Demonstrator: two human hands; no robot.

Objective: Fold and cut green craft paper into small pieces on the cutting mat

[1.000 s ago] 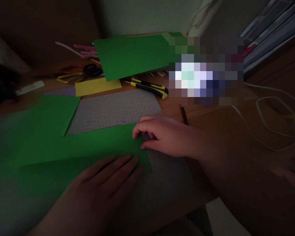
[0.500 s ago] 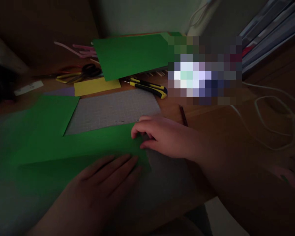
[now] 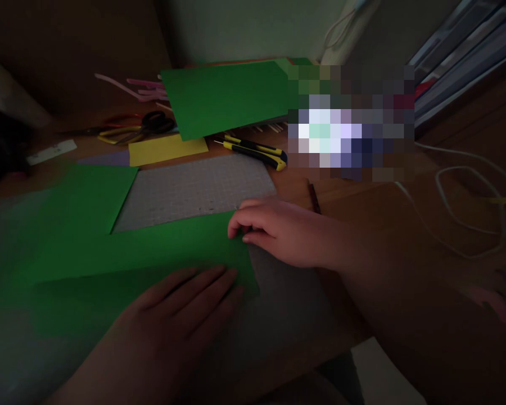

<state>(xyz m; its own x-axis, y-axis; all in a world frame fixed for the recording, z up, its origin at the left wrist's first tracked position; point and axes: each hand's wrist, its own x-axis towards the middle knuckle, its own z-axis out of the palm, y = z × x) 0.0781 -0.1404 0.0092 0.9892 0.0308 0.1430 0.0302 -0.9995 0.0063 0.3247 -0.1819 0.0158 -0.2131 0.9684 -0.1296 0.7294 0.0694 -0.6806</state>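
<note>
Spread flat with fingers out, my left hand [image 3: 181, 309] presses on the lower part of a sheet of green paper [image 3: 152, 247]. A crease or fold line runs across that paper, leftward from my fingers. My right hand [image 3: 274, 230] is at the paper's upper right corner, fingers curled and thumb drawn in near the index fingertip, closed at the paper's edge. Its other fingertips are hidden. Another green piece [image 3: 96, 197] adjoins the sheet on the left. Beneath the paper lies a grey gridded cutting mat [image 3: 194, 185].
Beyond the mat lie a yellow-and-black utility knife [image 3: 255, 152], a yellow paper strip [image 3: 168, 149], scissors [image 3: 154, 122] and more green paper [image 3: 231, 95]. A dark reddish stick [image 3: 314, 197] rests right of the mat. A white cable [image 3: 442, 225] loops at the right. One area is pixelated.
My right thumb has moved closer to the curled index finger, and that hand has shifted slightly right. My left hand stays flat in the same place.
</note>
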